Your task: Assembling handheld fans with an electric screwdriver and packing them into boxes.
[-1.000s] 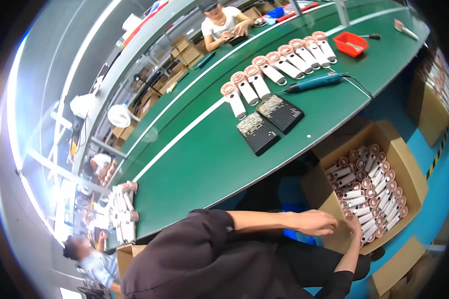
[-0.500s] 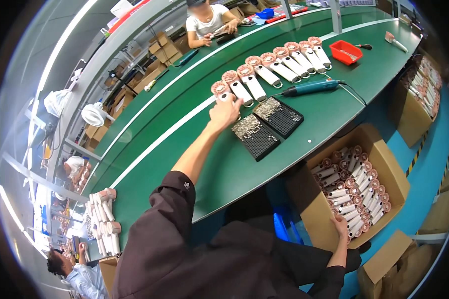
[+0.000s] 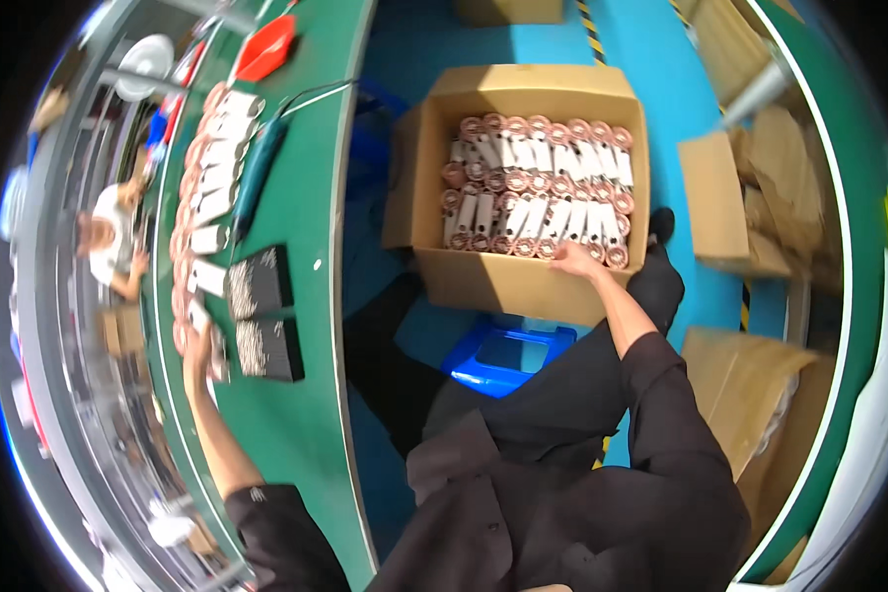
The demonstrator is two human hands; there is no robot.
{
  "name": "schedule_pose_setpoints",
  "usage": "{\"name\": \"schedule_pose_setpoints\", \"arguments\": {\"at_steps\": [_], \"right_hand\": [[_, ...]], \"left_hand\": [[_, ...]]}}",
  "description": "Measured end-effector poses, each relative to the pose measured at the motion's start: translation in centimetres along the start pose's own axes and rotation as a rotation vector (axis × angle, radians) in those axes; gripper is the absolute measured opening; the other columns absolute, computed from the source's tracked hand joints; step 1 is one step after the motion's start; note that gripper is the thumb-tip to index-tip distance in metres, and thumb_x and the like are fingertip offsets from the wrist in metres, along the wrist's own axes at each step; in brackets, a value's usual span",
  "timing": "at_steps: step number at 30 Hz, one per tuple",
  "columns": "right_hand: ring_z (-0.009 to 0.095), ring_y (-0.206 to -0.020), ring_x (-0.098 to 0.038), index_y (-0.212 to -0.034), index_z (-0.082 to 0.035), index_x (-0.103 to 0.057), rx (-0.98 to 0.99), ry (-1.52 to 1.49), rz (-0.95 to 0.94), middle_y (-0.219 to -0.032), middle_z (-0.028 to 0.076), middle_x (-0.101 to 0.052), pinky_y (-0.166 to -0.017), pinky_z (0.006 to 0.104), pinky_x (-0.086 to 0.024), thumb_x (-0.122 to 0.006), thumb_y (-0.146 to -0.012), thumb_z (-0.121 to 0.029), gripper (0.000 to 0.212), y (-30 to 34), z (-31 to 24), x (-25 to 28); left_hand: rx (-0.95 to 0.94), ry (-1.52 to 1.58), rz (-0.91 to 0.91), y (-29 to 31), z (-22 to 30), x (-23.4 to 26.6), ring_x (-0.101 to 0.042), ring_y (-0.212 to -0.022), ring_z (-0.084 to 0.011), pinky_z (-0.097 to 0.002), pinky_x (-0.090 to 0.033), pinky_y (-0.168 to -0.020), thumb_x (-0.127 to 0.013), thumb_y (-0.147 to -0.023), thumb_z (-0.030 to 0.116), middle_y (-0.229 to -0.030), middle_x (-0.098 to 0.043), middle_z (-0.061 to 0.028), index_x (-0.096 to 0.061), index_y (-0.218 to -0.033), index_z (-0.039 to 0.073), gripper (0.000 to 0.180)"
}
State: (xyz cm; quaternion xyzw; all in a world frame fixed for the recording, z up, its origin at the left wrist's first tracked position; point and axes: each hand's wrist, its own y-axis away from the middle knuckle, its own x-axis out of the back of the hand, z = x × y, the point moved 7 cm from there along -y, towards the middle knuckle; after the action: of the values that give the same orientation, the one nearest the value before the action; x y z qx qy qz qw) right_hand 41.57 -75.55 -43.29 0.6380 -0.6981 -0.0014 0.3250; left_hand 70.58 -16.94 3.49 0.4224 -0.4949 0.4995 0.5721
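Observation:
At the near end of a row of pink-and-white handheld fans [image 3: 214, 204] on the green table, my left hand [image 3: 197, 353] has its fingers closed around a fan [image 3: 198, 316]; motion blurs this spot. Down on my right, an open cardboard box [image 3: 508, 281] holds several packed layers of like fans [image 3: 533, 212]. My right hand [image 3: 576, 260] reaches over the box's near rim, touching the fan heads beside it. Its fingertips are partly hidden, so whether it grips a fan or the rim is unclear.
Two black trays of small screws [image 3: 259, 284] lie beside the row, near a teal electric screwdriver [image 3: 258, 173] with a cord. A red bin [image 3: 265, 49] is farther along the table. Beneath the box sits a blue stool [image 3: 510, 355]. More cartons [image 3: 750, 395] stand on my right.
My view has swung right and down toward the box, which now appears near the middle. My left hand stays at the row's end and my right hand at the box rim.

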Motion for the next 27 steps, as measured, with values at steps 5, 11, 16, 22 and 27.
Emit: {"name": "schedule_pose_setpoints", "arguments": {"at_steps": [5, 11, 16, 22, 27], "right_hand": [[0.027, -0.086, -0.065, -0.092, -0.001, -0.068, -0.059, 0.061, -0.03, -0.089, 0.016, -0.067, -0.077, 0.0351, -0.051, -0.076, -0.064, -0.034, 0.044, 1.0, 0.1, -0.1], [0.032, -0.089, -0.064, -0.1, 0.0, -0.065, -0.116, 0.163, -0.113, -0.094, 0.021, -0.065, -0.078, 0.0388, -0.05, -0.074, -0.064, -0.032, 0.048, 3.0, -0.7, 1.4], [0.032, -0.087, -0.064, -0.104, -0.003, -0.064, -0.05, 0.143, -0.196, -0.094, 0.021, -0.066, -0.077, 0.04, -0.05, -0.073, -0.064, -0.033, 0.051, -0.4, -2.0, -1.3], [0.03, -0.088, -0.063, -0.093, -0.003, -0.065, -0.077, 0.18, -0.147, -0.091, 0.018, -0.066, -0.075, 0.0402, -0.049, -0.07, -0.065, -0.04, 0.047, 1.6, -0.8, 0.6], [0.025, -0.063, -0.061, -0.074, -0.001, -0.063, -0.016, 0.291, -0.186, -0.068, 0.016, -0.063, -0.055, 0.0419, -0.045, -0.068, -0.068, -0.039, 0.038, 0.5, 0.0, -0.3]], "left_hand": [[0.228, -0.14, -0.165, 7.5, -12.9, 0.7, -0.057, -0.101, -0.0341, -0.0407, -0.044, -0.086, -0.05, -0.091, 0.04, -0.106, -0.058, -0.0241, -0.043, -0.119, -0.002, 0.051], [0.366, 0.044, -0.416, 18.1, -4.5, -0.4, -0.052, -0.105, -0.028, -0.0357, -0.038, -0.092, -0.054, -0.086, 0.036, -0.111, -0.056, -0.0195, -0.044, -0.123, 0.001, 0.051], [0.404, 0.076, -0.213, 22.7, -3.7, 1.7, -0.051, -0.102, -0.0268, -0.0358, -0.037, -0.092, -0.051, -0.09, 0.046, -0.113, -0.055, -0.0185, -0.046, -0.123, -0.004, 0.06], [0.335, 0.067, 0.077, 20.7, -2.0, 0.5, -0.054, -0.064, -0.0192, -0.0337, -0.044, -0.058, -0.053, -0.09, 0.044, -0.077, -0.061, -0.0136, -0.054, -0.112, -0.008, 0.056], [0.25, 0.043, 0.032, 20.2, 6.5, 1.0, -0.044, -0.121, -0.0242, -0.034, -0.03, -0.103, -0.055, -0.091, 0.025, -0.13, -0.048, -0.0138, -0.046, -0.129, 0.0, 0.046]]}}
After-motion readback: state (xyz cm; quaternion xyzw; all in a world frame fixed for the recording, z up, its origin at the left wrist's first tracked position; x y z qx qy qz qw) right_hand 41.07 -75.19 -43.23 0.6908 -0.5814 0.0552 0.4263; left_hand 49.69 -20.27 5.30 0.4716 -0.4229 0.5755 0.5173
